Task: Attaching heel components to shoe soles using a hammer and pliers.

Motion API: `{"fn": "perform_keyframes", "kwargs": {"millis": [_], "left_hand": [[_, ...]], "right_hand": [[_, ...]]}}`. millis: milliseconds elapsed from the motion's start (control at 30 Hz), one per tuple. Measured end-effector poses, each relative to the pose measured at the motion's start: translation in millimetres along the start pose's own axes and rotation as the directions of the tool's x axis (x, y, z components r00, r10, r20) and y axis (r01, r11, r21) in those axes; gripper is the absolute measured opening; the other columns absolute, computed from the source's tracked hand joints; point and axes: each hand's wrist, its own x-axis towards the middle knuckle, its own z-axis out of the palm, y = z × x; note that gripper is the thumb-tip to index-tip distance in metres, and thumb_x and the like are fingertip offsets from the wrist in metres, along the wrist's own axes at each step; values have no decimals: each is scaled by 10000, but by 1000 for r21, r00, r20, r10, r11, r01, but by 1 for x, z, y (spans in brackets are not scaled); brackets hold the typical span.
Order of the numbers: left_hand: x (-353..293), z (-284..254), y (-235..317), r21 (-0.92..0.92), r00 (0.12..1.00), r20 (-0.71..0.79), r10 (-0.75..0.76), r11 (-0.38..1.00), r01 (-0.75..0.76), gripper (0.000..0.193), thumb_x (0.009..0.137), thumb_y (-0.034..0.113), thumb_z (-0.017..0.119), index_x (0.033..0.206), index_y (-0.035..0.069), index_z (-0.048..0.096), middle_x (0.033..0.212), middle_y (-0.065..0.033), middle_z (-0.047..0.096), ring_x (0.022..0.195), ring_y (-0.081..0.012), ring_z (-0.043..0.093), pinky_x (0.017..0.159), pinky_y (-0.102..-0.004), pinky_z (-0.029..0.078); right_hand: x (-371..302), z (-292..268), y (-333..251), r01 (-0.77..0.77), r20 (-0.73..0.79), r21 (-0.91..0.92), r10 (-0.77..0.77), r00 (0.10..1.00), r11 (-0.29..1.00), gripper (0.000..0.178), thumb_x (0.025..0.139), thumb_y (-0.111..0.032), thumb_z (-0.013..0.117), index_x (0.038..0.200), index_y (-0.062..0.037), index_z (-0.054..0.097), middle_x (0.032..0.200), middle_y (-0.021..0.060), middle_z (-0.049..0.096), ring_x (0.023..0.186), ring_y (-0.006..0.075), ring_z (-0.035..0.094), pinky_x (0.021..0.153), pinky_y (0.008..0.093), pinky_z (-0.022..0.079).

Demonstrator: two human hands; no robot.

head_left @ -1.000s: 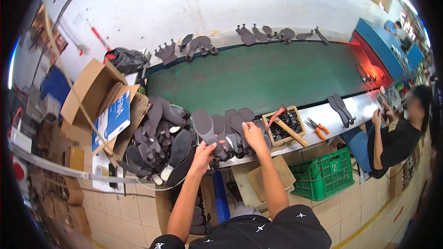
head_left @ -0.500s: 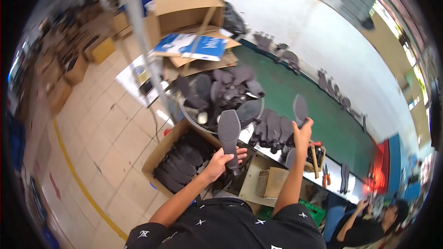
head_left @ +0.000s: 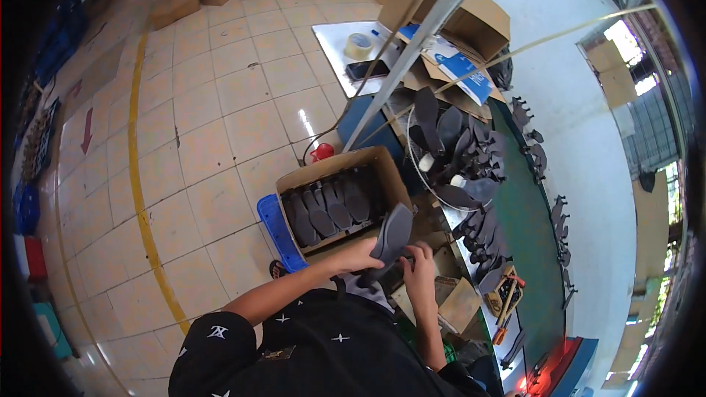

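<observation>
A dark grey shoe sole (head_left: pixel 396 229) stands tilted in front of me, its broad toe end up. My left hand (head_left: pixel 360 256) is closed around its lower, narrower part. My right hand (head_left: pixel 419 265) is beside it, fingers bent and pinched at the sole's lower edge; whether a second sole lies behind the first is hidden. Just beyond my left hand is an open cardboard box (head_left: pixel 334 167) with several dark soles (head_left: pixel 331 206) in rows. On the right, a round wire basket (head_left: pixel 413 148) holds a heap of dark soles (head_left: pixel 456 136).
More soles (head_left: pixel 482 239) lie along the bench edge, near a small box with a hammer (head_left: pixel 507 301). A green conveyor belt (head_left: pixel 526 228) runs along the wall. A metal post (head_left: pixel 397 77) rises beside the basket. A blue crate (head_left: pixel 278 228) sits under the cardboard box.
My view has turned left toward the box. My hands have come together from apart; the right hand has moved off the bench side, where it held another sole, to the left hand's sole.
</observation>
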Motion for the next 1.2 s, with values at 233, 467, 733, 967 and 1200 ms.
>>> {"fn": "perform_keyframes", "kwargs": {"millis": [233,467,733,967,1200], "left_hand": [[4,-54,-21,384,741,586,-328,918,102,542,740,80,735,1242,12,541,1035,-124,666,969,-247,625,860,-381,498],[-2,-88,-19,489,892,-450,-53,821,295,351,1004,220,501,1295,26,526,1265,-156,620,1174,-301,602,990,-381,458],[-189,-81,-132,286,457,-828,-326,455,843,344,1028,279,401,1202,21,549,1058,-289,649,1008,-463,624,867,-517,492],[-313,44,-231,50,243,-638,-731,275,960,466,917,354,581,1209,-9,590,1147,-181,659,1069,-330,630,948,-399,477],[-301,36,-202,150,278,-938,-207,481,864,252,979,190,545,1128,3,628,988,-140,700,863,-237,652,791,-383,532]], "right_hand": [[68,-3,21,436,760,23,-299,577,900,488,818,-192,755,1240,-32,569,1177,188,631,1095,349,590,967,415,456],[126,40,149,-233,651,247,17,759,941,272,857,-112,731,1065,36,637,856,88,655,776,182,605,711,351,497],[260,178,241,-550,390,388,409,825,740,607,854,-191,752,1342,67,500,1309,214,583,1190,286,567,984,363,447],[300,258,349,-352,250,-142,378,891,925,648,894,-270,667,1420,20,425,1415,292,465,1318,407,452,1108,426,355],[282,262,294,-299,106,-203,324,940,933,595,887,-237,612,1406,-4,439,1392,318,458,1327,464,409,1122,485,326]]}}
